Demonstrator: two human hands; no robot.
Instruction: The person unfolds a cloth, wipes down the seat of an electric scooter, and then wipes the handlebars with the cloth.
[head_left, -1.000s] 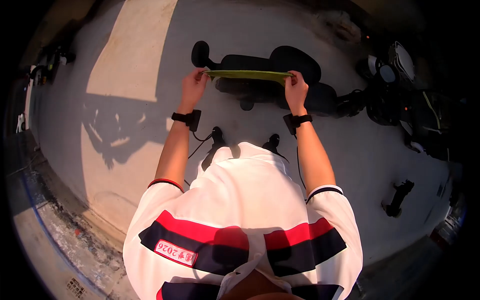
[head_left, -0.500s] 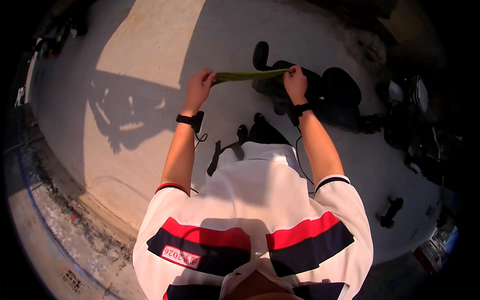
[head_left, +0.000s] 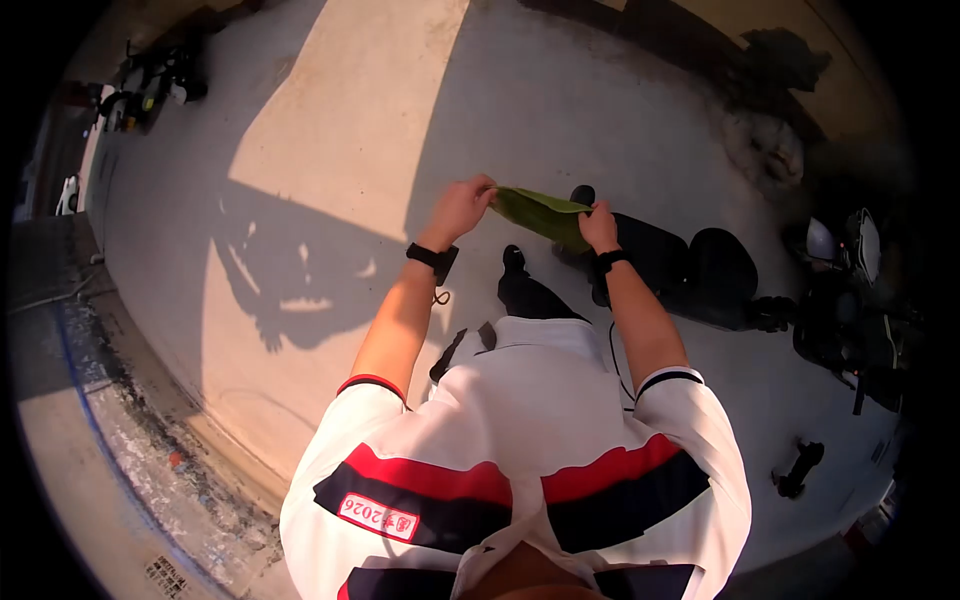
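Observation:
A green cloth (head_left: 540, 213) hangs between my two hands, partly folded over, with its lower part drooping. My left hand (head_left: 463, 210) pinches its left end, fingers pressed together. At the other end, my right hand (head_left: 599, 229) is closed on the cloth's right corner. Both hands are stretched out in front of me, above the concrete floor. Just beyond and below my right hand is the black seat (head_left: 650, 254) of a parked scooter. Each wrist wears a black strap with a cable.
The scooter's front end (head_left: 850, 300) stands to the right. A small dark object (head_left: 798, 468) lies on the floor (head_left: 330, 130) at the lower right. Other vehicles (head_left: 150, 85) stand at the far left. A worn ledge (head_left: 160, 430) with a blue line runs along the lower left.
The cloth was stretched taut and narrow; now it is slacker, shows more of its face and droops. My hands have come closer together and nearer my body.

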